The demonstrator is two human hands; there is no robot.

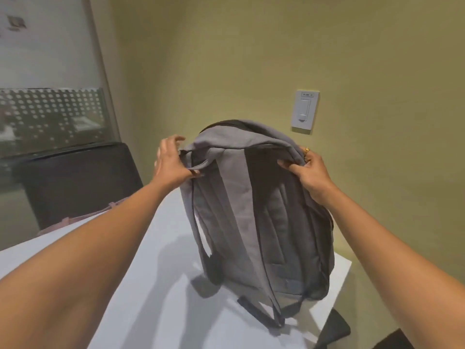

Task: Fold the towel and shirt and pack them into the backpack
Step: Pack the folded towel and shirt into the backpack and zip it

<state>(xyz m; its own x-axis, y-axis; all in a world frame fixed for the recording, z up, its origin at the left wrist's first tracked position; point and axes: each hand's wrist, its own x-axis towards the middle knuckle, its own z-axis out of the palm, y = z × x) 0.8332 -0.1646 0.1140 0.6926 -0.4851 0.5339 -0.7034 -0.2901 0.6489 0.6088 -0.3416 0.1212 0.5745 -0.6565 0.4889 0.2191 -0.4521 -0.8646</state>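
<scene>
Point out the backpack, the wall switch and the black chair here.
backpack (281, 217), head view, on the padded back panel between the straps.
wall switch (305, 112), head view, on its white plate.
black chair (75, 182), head view, on its backrest.

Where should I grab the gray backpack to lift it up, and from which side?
Grab the backpack at its top corners, coming from above on the strap side. It stands upright on the table with the straps facing you, so the top edge is free and easy to reach. The left hand and right hand hold it there.
</scene>
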